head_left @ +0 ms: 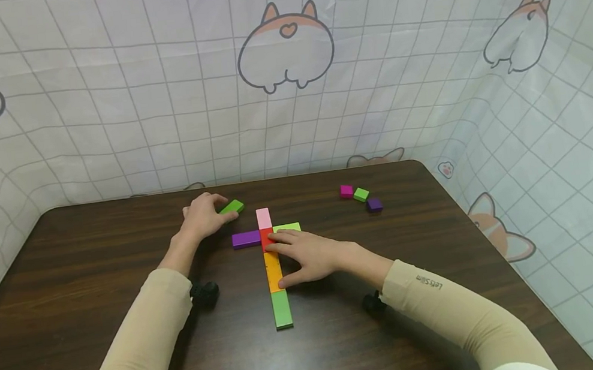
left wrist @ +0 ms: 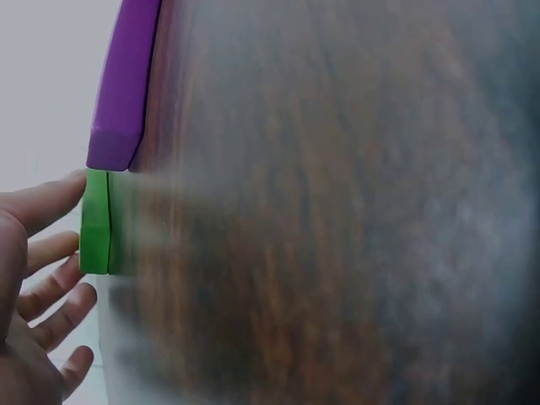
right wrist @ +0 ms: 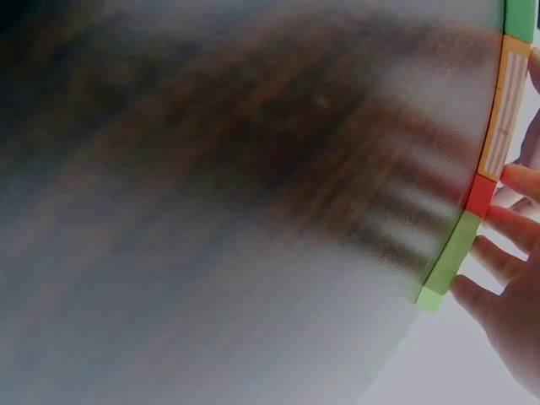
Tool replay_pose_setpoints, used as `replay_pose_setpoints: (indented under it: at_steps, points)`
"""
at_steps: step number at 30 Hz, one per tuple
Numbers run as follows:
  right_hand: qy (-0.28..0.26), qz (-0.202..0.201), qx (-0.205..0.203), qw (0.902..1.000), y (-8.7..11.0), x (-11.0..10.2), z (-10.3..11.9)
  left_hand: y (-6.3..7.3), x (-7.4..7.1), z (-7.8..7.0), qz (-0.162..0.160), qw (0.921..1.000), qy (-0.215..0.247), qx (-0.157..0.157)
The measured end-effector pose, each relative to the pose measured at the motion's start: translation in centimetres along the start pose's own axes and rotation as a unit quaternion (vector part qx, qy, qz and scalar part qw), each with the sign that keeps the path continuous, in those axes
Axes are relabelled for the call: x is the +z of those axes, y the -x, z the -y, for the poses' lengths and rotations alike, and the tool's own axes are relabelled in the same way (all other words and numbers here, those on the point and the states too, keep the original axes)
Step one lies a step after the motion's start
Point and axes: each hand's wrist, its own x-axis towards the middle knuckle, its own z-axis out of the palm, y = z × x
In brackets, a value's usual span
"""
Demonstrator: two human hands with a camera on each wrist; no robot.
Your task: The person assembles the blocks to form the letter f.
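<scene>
Dark green block (head_left: 282, 309) is sitting lower-center, orange block (head_left: 273, 272) running up from it to the red block (head_left: 267, 240). Right hand (head_left: 312, 257) is spreading its fingers over the orange and red ones. Left hand (head_left: 204, 216), upper-center-left, is surrounding a loose green block (head_left: 233, 206); can't tell if it's pinching. Three cubes (head_left: 361, 194) are lying upper right.

A screened-off nook, whether home or studio unclear: corgi-print sheeting (head_left: 159, 115) fills the frame's top and right, walling a wood-grain bench (head_left: 93, 260) below.
</scene>
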Motion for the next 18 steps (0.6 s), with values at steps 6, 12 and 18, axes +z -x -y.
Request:
replay_pose_setpoints:
  at_steps: [6, 12, 18]
  points:
    - [-0.002, 0.003, 0.005, 1.0000, -0.06, 0.00, -0.07, -0.30, 0.26, 0.20, 0.016, 0.9997, 0.001, -0.017]
    - [0.001, 0.004, 0.006, 1.0000, -0.15, 0.05, -0.17, -0.49, 0.23, 0.07, 0.018, 0.9996, -0.004, -0.023]
    - [-0.001, 0.005, 0.005, 1.0000, -0.11, 0.06, -0.12, -0.61, 0.27, -0.17, 0.006, 0.9996, -0.007, -0.026]
